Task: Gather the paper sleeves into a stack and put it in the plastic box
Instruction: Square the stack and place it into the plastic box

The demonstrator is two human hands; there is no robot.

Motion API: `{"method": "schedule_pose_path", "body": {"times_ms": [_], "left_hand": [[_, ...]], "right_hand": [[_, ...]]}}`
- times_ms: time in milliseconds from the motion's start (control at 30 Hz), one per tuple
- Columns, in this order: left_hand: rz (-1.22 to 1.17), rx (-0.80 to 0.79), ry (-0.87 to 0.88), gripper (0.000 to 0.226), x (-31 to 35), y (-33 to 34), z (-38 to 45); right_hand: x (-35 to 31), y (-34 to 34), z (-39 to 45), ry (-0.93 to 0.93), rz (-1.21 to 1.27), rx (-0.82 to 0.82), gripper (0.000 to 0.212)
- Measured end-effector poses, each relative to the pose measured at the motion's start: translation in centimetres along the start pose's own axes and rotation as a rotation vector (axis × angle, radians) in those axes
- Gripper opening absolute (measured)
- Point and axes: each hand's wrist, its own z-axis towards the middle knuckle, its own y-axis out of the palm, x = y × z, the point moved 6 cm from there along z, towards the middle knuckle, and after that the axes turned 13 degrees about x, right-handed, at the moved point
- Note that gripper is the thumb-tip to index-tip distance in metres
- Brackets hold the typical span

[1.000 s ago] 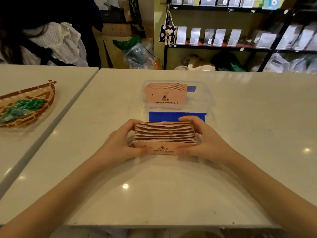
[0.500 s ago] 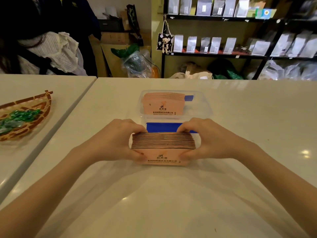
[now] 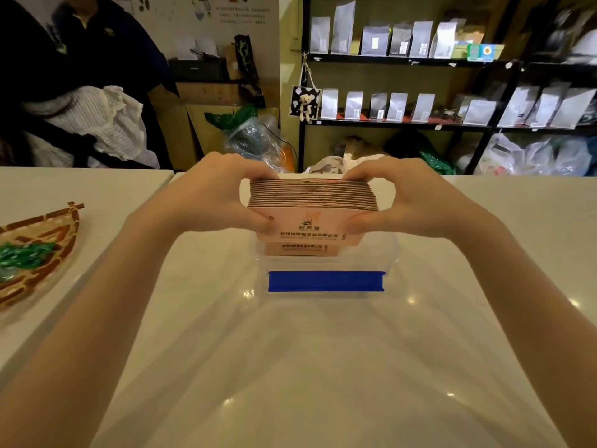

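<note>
A person is holding a stack of pink paper sleeves (image 3: 312,202) in both bare hands above a clear plastic box (image 3: 391,253) that is sitting on a white table (image 3: 323,367). The left hand (image 3: 213,195) is clenching the stack's left end, its fingers curling over the top edge and its thumb pressing on the printed front face. The right hand (image 3: 413,197) is mirroring that grip on the right end, thumb on the front and fingers wrapping over the top. The stack is sitting squarely between the two grips, its layered edges facing up and its printed face turned toward the camera, with the middle of the bundle left uncovered.

Directly beneath the held bundle, a second batch of sleeves (image 3: 302,248) is already standing inside the box, only its lower printed strip showing under the raised stack. Whether the two batches are touching cannot be told. A blue clip (image 3: 326,281) is lying along the box's near edge.

At far left, a woven basket (image 3: 48,240) holding green-wrapped items (image 3: 22,258) is resting on a neighbouring table. Behind, dark shelves (image 3: 403,59) are displaying rows of silver pouches (image 3: 374,40), and another person in dark clothing (image 3: 80,59) is standing at upper left.
</note>
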Motion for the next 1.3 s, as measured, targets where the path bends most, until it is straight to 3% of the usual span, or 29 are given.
{"method": "schedule_pose_path", "body": {"times_ms": [167,667,1000,1300], "left_hand": [[0.085,-0.049,-0.015,0.053,-2.2,2.7,1.5],[0.272,-0.415,-0.068,0.055,-5.6,9.6,1.7],[0.166,-0.368,-0.121,0.058,-5.9,7.7,1.9],[0.257,-0.280,-0.129,0.049,-5.4,7.3,2.0]], "right_hand": [[2.0,2.4,1.3,0.053,-0.026,-0.064,0.048],[5.1,8.5,1.7,0.047,-0.233,-0.328,0.055],[5.4,7.6,1.7,0.145,-0.125,-0.321,0.057],[5.6,7.7,1.6,0.142,-0.109,-0.246,0.053]]}}
